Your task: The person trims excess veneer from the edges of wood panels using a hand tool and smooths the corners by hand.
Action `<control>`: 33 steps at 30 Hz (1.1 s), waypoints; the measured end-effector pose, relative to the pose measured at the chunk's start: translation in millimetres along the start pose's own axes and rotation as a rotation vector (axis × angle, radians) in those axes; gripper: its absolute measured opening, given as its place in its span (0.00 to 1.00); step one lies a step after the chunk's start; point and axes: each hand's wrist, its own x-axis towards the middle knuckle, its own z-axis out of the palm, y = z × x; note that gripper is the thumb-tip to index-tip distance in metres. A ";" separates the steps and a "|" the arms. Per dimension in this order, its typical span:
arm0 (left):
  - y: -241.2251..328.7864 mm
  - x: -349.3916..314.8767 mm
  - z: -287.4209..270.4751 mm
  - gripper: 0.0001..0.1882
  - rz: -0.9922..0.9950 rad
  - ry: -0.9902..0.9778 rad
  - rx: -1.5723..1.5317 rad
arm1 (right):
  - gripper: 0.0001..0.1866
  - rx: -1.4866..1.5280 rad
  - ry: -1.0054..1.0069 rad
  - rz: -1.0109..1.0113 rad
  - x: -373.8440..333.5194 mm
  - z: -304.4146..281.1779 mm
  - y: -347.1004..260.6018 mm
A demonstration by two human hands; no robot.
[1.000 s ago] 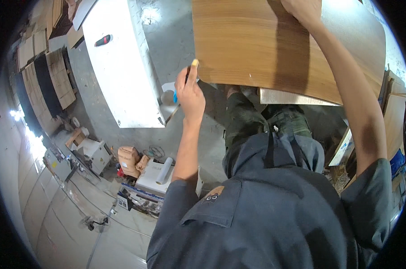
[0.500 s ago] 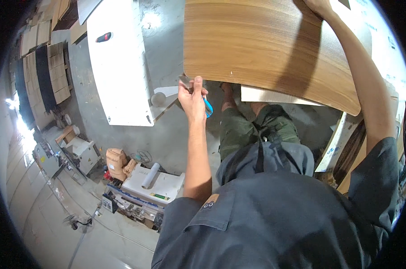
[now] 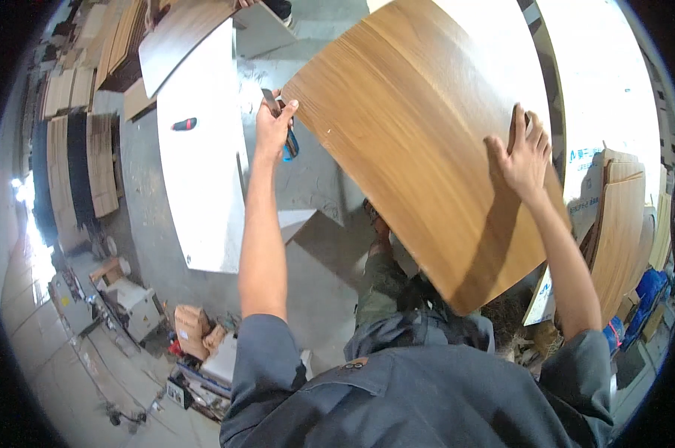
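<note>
A wood-grain board (image 3: 412,142) with rounded corners lies slanted in front of me, its near corner close to my waist. By its left corner, my left hand (image 3: 275,123) is closed around a blue-handled tool (image 3: 290,145) with a flat metal blade; its exact kind is unclear. The left thumb is at the board's corner. On the right, my right hand (image 3: 525,160) has its fingers spread at the board's far right edge, holding nothing.
A white panel (image 3: 203,164) on the left bears a red-and-black tool handle (image 3: 184,125). Another person's hand (image 3: 245,3) touches a panel at top left. Cut boards (image 3: 622,224) lean at right; a brown paper sack (image 3: 191,328) stands lower left.
The board has turned, its left end swinging away and its right end toward me. My left hand has moved up and left with the tool; my right hand has come nearer.
</note>
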 end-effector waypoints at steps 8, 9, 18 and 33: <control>-11.0 65.3 -11.7 0.20 0.456 -0.008 0.393 | 0.50 -0.064 -0.053 0.169 -50.9 -3.1 -48.0; -7.4 64.1 0.0 0.23 0.469 -0.046 0.463 | 0.45 -0.062 -0.019 0.130 -52.3 -1.2 -40.5; -10.2 -12.0 12.7 0.27 0.503 -0.088 0.854 | 0.35 -0.003 -0.094 -0.490 -10.2 -0.2 -36.8; -76.8 -487.6 167.0 0.30 0.203 -0.077 0.678 | 0.36 0.188 -0.118 -0.451 -11.0 -36.2 -61.9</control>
